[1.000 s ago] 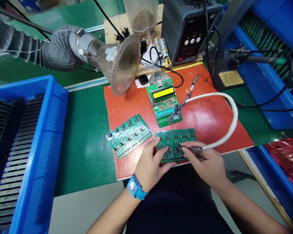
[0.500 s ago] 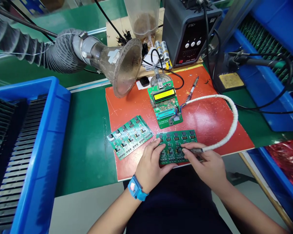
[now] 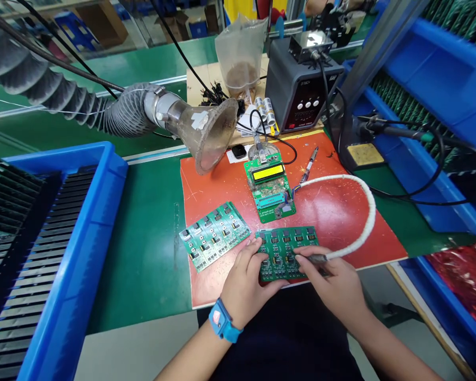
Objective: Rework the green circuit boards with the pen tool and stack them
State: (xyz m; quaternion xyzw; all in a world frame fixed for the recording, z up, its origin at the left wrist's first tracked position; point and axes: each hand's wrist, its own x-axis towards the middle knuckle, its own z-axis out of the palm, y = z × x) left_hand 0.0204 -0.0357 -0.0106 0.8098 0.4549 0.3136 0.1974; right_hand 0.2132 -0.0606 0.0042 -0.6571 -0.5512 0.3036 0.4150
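A green circuit board panel (image 3: 277, 270) with a row of small digit displays lies flat at the front of the red mat (image 3: 341, 217). My left hand (image 3: 248, 275), with a blue watch on its wrist, grips the panel's left end, thumb along the front edge. Between the fingers of my right hand (image 3: 333, 280) is a probe (image 3: 317, 259), its tip hidden against the panel's right part. A white sleeved cable (image 3: 371, 211) loops from the probe to a programmer board (image 3: 275, 200) with a lit yellow screen. More circuit panels (image 3: 214, 235) lie to the left.
A clear extraction funnel (image 3: 216, 137) hangs over the mat's back left. Behind stand a dark soldering station (image 3: 297, 90) and a plastic bag (image 3: 241, 53). Blue bins (image 3: 115, 164) flank the bench. A pen (image 3: 310, 164) lies right of the programmer.
The view has tilted up, showing more of the background. Both hands, the probe and the panel keep their places relative to each other.
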